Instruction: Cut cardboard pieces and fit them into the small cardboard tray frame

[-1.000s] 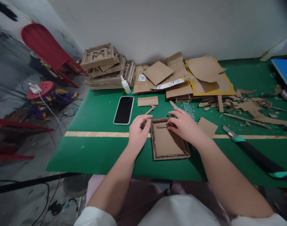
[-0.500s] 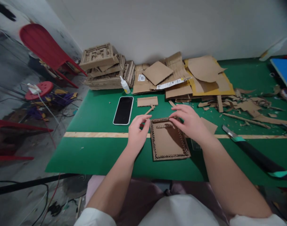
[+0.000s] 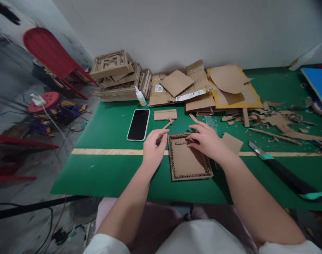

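A shallow cardboard tray [image 3: 188,164] with corrugated strips along its edges lies on the green table before me. Inside it, near the far side, is a short corrugated cardboard strip [image 3: 180,143]. My right hand [image 3: 207,141] reaches over the tray's far right corner, thumb and fingertips closed on the strip's right end. Beside the far left corner is my left hand [image 3: 155,146], its thumb and forefinger almost together in a pinch; whatever may be between them is too small to make out. Just beyond those fingertips, a thin cardboard stick [image 3: 167,125] leans toward a flat cardboard piece [image 3: 164,114].
A phone [image 3: 138,124] and a white glue bottle [image 3: 140,96] stand left of centre. Stacked cardboard frames [image 3: 113,79] and cardboard sheets [image 3: 176,83] line the wall. At right lie a utility knife [image 3: 285,173], a cardboard square [image 3: 232,143], a clear ruler [image 3: 211,122] and scraps [image 3: 279,121].
My right hand has shifted slightly left and nearer to me, from the tray's far rim onto the strip inside. My left hand is nearly unmoved.
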A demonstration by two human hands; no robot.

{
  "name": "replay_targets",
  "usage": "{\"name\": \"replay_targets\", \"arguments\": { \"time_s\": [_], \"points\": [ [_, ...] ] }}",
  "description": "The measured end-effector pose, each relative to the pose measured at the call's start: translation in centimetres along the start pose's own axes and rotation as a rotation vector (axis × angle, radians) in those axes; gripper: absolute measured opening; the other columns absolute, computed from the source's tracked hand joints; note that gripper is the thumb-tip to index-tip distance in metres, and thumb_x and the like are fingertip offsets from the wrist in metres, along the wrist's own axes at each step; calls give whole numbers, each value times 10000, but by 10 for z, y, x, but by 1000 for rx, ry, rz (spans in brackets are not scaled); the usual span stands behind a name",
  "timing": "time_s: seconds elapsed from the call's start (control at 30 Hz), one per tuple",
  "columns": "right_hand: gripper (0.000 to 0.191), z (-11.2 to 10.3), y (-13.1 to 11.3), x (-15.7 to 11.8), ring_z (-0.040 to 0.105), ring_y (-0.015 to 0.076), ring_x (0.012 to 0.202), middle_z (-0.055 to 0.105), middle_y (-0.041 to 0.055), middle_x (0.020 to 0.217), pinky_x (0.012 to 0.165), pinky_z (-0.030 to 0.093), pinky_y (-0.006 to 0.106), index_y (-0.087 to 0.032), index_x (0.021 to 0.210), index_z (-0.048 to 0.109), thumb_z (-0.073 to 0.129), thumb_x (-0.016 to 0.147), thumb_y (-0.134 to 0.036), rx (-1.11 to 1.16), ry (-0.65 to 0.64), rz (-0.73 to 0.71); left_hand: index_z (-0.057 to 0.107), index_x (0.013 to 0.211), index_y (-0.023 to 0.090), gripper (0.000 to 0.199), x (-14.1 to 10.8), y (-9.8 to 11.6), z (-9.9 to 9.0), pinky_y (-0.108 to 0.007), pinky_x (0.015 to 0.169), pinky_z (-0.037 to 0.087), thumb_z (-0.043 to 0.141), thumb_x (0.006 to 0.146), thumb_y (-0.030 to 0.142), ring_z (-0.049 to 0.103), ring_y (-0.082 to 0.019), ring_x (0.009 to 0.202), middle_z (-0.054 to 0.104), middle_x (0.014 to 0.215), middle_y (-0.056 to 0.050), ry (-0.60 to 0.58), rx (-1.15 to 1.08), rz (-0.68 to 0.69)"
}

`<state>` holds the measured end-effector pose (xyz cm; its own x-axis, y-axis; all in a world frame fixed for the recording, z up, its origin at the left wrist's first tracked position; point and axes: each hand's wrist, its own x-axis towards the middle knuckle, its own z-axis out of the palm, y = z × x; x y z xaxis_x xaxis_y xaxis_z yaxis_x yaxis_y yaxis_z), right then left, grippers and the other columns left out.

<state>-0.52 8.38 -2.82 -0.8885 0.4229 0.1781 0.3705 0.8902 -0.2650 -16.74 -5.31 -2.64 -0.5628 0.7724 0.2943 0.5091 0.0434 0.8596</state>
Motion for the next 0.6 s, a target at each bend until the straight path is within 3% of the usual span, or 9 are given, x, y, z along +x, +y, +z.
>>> {"name": "replay_targets", "arguments": {
  "time_s": [0.6],
  "points": [
    [144,4,3,1,407,328,1252,597,108,1156,973,411,503,-203,821,704,590,794,-287,-9,2,4,637,979,230,170,0,1,-1,-246,698,488,509,867,226,592,-134,843,621,995,-31,-12,19,-8]
  ]
}}
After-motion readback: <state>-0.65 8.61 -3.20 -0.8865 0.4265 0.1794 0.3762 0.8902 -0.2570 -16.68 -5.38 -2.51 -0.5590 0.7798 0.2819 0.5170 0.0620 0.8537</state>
